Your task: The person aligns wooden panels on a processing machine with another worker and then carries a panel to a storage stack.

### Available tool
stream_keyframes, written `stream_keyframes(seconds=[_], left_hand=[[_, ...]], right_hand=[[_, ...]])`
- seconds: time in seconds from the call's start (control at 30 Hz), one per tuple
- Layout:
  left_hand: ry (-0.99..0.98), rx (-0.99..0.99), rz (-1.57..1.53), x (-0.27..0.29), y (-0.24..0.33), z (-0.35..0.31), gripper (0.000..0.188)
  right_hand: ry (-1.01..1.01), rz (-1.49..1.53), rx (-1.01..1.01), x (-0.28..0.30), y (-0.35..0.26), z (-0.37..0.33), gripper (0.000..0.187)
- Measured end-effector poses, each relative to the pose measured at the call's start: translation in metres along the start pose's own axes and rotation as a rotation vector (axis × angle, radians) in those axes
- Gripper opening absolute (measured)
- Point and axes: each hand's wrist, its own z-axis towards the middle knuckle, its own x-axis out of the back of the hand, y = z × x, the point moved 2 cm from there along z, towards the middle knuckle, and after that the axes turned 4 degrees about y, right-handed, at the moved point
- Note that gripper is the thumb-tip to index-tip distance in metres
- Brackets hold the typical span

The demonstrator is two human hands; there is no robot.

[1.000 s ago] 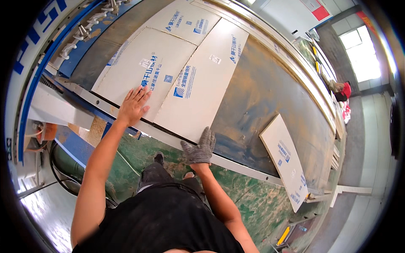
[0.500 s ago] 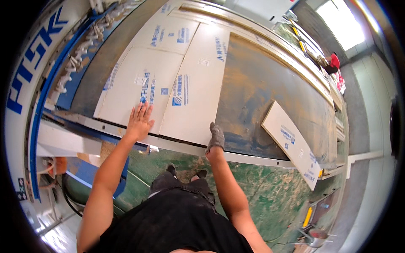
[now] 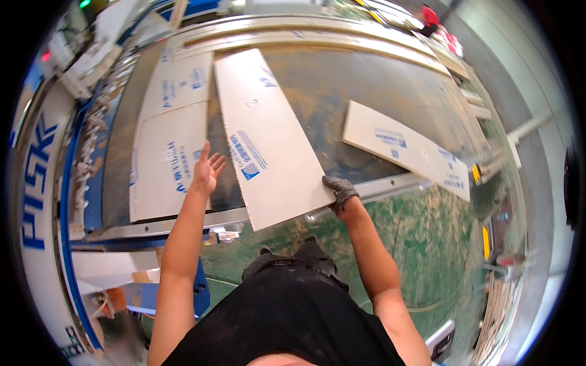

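Held panel: a long pale board with blue print, lying askew left of the middle of the machine bed; its near end juts past the bed's front edge.
Right hand: gloved in grey knit, closed around the board's near right corner.
Left hand: bare, fingers spread wide, grasping nothing, just left of the board; whether it touches anything below, I cannot tell.
Bed's left side: two more pale panels, a nearer one and a farther one, end to end.
Bed's right side: a smaller printed panel, slanted, overhanging the front edge.
Bed's far edge: long pale strips.
Floor: green, dusty.
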Motion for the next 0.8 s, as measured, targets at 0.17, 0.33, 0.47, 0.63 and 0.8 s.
stream_keyframes(seconds=[0.17, 0.33, 0.47, 0.63, 0.8], left_hand=[[-0.37, 0.193, -0.291, -0.114, -0.04, 0.036, 0.088], [-0.116, 0.235, -0.094, -0.18, -0.087, 0.029, 0.059], [-0.171, 0.213, -0.169, -0.213, -0.113, 0.014, 0.057], [-0.204, 0.17, -0.393, -0.237, -0.094, 0.036, 0.056], [0.186, 0.182, -0.135, -0.298, -0.147, 0.049, 0.044]], right_hand=[[-0.158, 0.623, 0.094, 0.057, 0.018, -0.032, 0.045], [-0.005, 0.599, 0.0, 0.042, 0.038, -0.021, 0.047], [0.038, 0.559, 0.032, 0.112, -0.03, -0.022, 0.039], [-0.052, 0.502, 0.259, 0.214, -0.121, -0.038, 0.036], [0.06, 0.366, 0.308, 0.335, -0.18, -0.029, 0.038]])
